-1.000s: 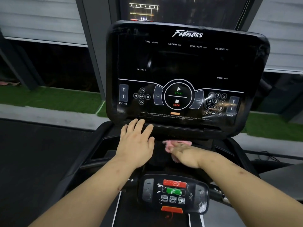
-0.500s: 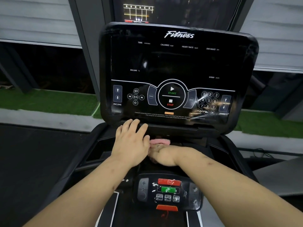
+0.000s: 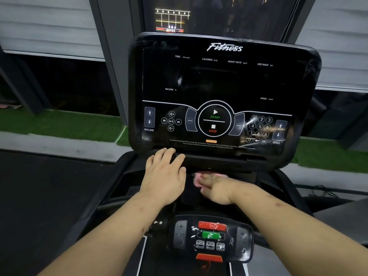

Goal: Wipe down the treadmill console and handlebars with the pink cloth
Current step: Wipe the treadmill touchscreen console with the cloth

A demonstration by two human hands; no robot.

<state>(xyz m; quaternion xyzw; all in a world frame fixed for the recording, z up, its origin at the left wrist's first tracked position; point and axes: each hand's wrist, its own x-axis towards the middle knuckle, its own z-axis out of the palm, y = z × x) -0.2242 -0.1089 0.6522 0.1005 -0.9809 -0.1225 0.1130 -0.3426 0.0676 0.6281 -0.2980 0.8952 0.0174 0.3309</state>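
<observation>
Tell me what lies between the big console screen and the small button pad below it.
In the head view: the dark tray, with the left hand resting flat on it and the right hand on the pink cloth.

You're looking out from your own head here, one wide-angle view aimed forward and down. The treadmill console [image 3: 219, 80] sits dead ahead, close, filling the middle of the frame. Your left hand [image 3: 165, 176] and right hand [image 3: 216, 189] reach in from the bottom corners, the lower control pad [image 3: 211, 238] just beneath them, and the grass strip [image 3: 59, 122] lies farther back on both sides.
</observation>
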